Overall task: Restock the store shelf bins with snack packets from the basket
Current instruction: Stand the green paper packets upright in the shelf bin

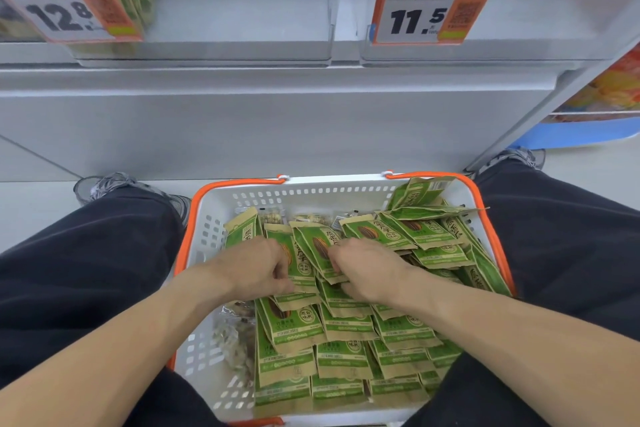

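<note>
A white basket with an orange rim (214, 239) stands on the floor between my knees, heaped with several green and tan snack packets (349, 333). My left hand (258, 270) grips a bunch of upright packets (304, 255) from the left side. From the right, my right hand (367, 270) has its fingers curled round the same bunch. Above, a clear shelf bin (242, 14) holds green packets only at its far left. A second clear bin (554, 10) is on the right.
Price tags reading 12.8 (65, 10) and 11.5 (426, 10) hang on the bin fronts. A few clear packs of pale snacks (232, 347) lie at the basket's left side. My shoes (110, 185) touch the shelf base. A colourful display (609, 97) stands at the right.
</note>
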Available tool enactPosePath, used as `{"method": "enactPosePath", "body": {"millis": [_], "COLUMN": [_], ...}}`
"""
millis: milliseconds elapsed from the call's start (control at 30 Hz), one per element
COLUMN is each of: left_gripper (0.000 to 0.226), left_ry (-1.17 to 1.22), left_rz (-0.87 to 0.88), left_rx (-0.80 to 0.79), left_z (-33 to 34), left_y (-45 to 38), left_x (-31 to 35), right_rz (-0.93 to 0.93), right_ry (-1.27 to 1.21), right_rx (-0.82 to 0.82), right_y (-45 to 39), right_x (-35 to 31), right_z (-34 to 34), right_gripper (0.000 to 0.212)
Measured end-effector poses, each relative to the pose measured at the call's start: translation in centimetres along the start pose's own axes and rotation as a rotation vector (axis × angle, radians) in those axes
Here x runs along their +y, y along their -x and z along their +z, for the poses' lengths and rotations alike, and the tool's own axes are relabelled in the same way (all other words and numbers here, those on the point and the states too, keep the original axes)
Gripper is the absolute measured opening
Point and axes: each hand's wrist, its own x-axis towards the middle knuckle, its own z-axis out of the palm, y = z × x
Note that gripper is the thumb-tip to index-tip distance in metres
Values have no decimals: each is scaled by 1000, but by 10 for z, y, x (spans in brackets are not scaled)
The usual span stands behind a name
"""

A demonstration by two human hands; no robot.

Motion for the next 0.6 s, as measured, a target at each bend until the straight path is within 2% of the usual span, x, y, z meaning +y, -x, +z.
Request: {"method": "enactPosePath", "body": {"millis": [100, 200, 233, 300, 367, 400, 433, 500, 600], "left_gripper": [23, 20, 25, 50, 71, 72, 68, 50, 29], "left_ry": [118, 401, 542, 883, 1189, 1305, 1400, 1498, 1453], "left_rz": [-63, -178, -233, -361, -426, -425, -411, -376, -375], "left_rx": [95, 168, 169, 120, -3, -55, -76, -20, 111], "left_z": [1, -4, -6, -11, -16, -19, -20, -18, -14], "left_y": [-1, -3, -3, -1, 3, 6, 7, 8, 7], "left_x": [4, 12, 15, 22, 25, 26, 27, 28, 28], "right_rz": [23, 25, 20, -5, -63, -103, -144, -193, -132], "right_ry": [-44, -146, -182, -244, -310, -335, -349, -347, -290], "right_rx": [46, 122, 158, 259, 361, 389, 395, 350, 242], "right_y": [0, -3, -4, -2, 4, 8, 11, 16, 18], "right_x": [3, 6, 6, 1, -9, -15, -20, -25, -20], "right_z": [6, 8, 5, -4, -14, -19, -21, -24, -35], "right_gripper": [22, 18, 15, 12, 10, 9, 9, 9, 35]}}
